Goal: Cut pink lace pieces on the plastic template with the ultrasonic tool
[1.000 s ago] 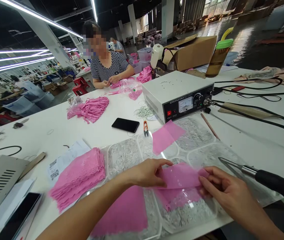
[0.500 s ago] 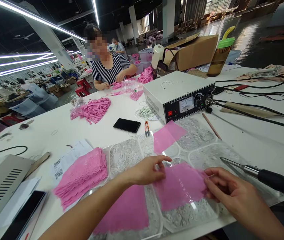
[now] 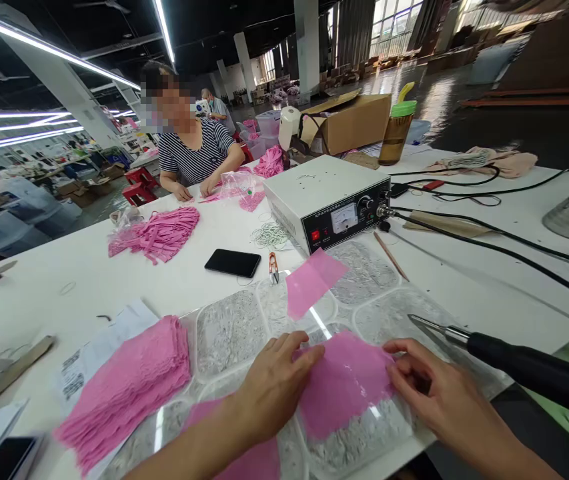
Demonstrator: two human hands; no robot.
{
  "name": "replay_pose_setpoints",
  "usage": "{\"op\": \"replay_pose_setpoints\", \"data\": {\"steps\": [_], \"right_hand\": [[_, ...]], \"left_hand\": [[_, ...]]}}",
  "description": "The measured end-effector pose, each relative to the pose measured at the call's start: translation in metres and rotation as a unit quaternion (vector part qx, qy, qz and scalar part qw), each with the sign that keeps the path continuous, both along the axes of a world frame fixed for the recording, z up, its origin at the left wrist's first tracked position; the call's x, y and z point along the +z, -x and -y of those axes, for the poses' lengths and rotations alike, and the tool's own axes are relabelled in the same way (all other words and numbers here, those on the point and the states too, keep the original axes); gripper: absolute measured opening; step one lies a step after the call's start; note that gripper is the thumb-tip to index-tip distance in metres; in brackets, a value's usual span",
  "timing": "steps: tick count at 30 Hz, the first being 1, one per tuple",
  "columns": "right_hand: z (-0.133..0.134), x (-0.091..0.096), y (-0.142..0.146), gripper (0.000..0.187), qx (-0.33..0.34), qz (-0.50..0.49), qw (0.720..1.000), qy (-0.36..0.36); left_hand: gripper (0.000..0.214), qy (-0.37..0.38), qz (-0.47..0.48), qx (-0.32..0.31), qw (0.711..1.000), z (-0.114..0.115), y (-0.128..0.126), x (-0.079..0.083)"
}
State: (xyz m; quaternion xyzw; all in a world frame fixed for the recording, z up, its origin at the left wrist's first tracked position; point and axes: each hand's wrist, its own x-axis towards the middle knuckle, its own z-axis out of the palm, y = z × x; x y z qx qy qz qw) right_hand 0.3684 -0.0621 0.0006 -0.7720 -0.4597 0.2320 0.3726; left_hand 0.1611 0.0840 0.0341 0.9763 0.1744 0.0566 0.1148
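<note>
A piece of sheer pink fabric lies over the clear patterned mat at the front of the table. My left hand has its fingers closed at the upper left edge of this piece. At its right edge my right hand pinches the fabric between thumb and fingertips. Another pink piece lies partly under my left forearm, and a smaller pink scrap rests farther back. To the left is a thick stack of pink fabric pieces. A black-handled pointed tool extends in from the right.
Behind the mat are a phone, orange thread snips and a white control box with black cables. A lidded bottle stands at the back right. Across the table a person in a striped top handles pink strips.
My left index finger, stretched out before, is now bent in against the fabric's edge. My right hand keeps its pinch. The whole scene has shifted left as the camera turned.
</note>
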Motion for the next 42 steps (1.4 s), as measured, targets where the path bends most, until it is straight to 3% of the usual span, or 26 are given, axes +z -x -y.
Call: {"op": "replay_pose_setpoints", "data": {"steps": [4,8,16,18,23,25,29,35,42], "right_hand": [[0.002,-0.006,-0.008,0.020,-0.008,0.015,1.000,0.002],[0.007,-0.010,-0.017,0.022,-0.004,0.038,0.999,0.001],[0.005,-0.004,-0.028,0.027,-0.027,0.104,0.993,0.037],[0.001,-0.004,-0.028,0.029,-0.025,0.131,0.989,0.058],[-0.006,-0.007,-0.031,0.031,0.001,0.143,0.986,0.088],[-0.006,-0.009,-0.034,0.032,0.008,0.132,0.987,0.088],[-0.005,-0.008,-0.037,0.036,0.022,0.114,0.990,0.073],[-0.009,-0.003,-0.035,0.034,0.018,0.134,0.987,0.086],[-0.010,-0.008,-0.038,0.029,0.036,0.151,0.986,0.066]], "left_hand": [[0.037,-0.102,0.056,-0.102,0.988,0.001,0.009,-0.005],[0.034,-0.135,0.080,-0.132,0.979,0.000,0.011,-0.002],[0.023,-0.067,0.080,-0.172,0.980,0.012,0.010,0.015],[0.024,-0.060,0.091,-0.146,0.983,0.010,0.014,0.010],[0.015,0.010,0.093,0.011,0.996,0.002,0.021,-0.007],[0.015,0.032,0.075,0.045,0.996,0.001,0.022,-0.010],[0.019,0.042,0.062,0.073,0.995,0.001,0.020,-0.010],[0.009,0.077,0.062,0.103,0.990,0.001,0.015,-0.014],[0.016,0.087,0.055,0.102,0.989,0.000,0.012,-0.013]]}}
